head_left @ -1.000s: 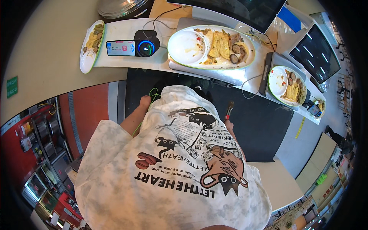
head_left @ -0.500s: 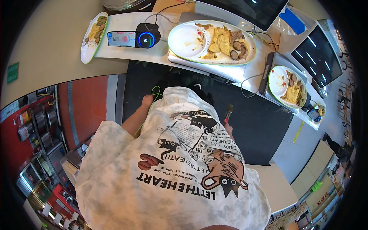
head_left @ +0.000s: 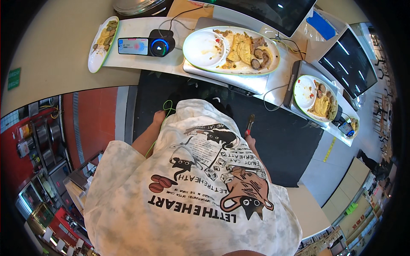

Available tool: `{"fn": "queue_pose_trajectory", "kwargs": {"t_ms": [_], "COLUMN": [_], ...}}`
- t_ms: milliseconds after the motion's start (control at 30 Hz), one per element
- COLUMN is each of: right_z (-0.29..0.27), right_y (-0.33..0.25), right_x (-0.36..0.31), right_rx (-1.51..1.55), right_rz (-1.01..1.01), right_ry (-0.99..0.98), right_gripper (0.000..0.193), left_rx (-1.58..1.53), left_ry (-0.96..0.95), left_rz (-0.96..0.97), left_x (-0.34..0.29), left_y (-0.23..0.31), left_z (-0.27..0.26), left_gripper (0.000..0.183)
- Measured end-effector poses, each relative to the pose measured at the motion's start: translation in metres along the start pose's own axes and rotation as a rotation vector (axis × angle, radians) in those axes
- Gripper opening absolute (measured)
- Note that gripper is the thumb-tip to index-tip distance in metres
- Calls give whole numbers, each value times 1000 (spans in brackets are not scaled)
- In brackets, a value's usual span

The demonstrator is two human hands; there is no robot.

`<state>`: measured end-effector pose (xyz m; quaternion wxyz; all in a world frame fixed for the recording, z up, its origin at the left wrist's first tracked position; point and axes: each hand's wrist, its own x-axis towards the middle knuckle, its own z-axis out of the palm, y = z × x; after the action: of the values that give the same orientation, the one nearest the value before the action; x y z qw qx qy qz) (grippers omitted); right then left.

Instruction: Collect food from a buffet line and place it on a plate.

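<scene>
My right hand (head_left: 250, 139) hangs low at my right side, closed round the red-handled end of metal tongs (head_left: 250, 122). The tongs point forward over the dark floor mat. My left hand (head_left: 159, 116) hangs at my left side, beside a looped green cord (head_left: 169, 106); its fingers are too hidden to read, and whether it touches the cord is unclear. Ahead, apart from both hands, a large oval white plate (head_left: 200, 53) with a green rim bears yellow food, brown pieces and sauce smears. It rests on a flat silver device (head_left: 252, 83).
On the white counter (head_left: 136, 25) stand a phone-like display (head_left: 133, 46) and a round blue-lit device (head_left: 159, 47). More food plates lie left (head_left: 96, 59) and right (head_left: 302, 96). Dark screens (head_left: 265, 13) rise behind, with loose cables. A dark mat (head_left: 282, 141) covers the floor.
The view has shifted slightly, so the counter and plates sit a little lower and further left. Both hands stay at my sides; the tongs remain in my right hand.
</scene>
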<state>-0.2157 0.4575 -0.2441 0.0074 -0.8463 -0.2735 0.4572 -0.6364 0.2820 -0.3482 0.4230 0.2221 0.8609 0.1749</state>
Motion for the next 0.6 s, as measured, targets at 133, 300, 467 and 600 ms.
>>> {"fn": "queue_pose_trajectory", "kwargs": {"t_ms": [133, 300, 467, 600], "right_z": [-3, -12, -10, -14], "right_y": [-2, -2, 16, 26], "right_x": [-6, -7, -2, 16], "right_rx": [78, 79, 84, 113], "right_rz": [32, 36, 113, 70], "right_ry": [-25, -26, 16, -43], "right_gripper": [40, 38, 35, 34], "left_rx": [-69, -22, 39, 150], "left_ry": [15, 5, 21, 5], "left_rz": [-44, 26, 108, 192], "left_x": [-12, -8, -10, -13], "left_y": [16, 3, -5, 6], "left_z": [-4, -2, 3, -1], "left_gripper": [31, 28, 26, 26]}}
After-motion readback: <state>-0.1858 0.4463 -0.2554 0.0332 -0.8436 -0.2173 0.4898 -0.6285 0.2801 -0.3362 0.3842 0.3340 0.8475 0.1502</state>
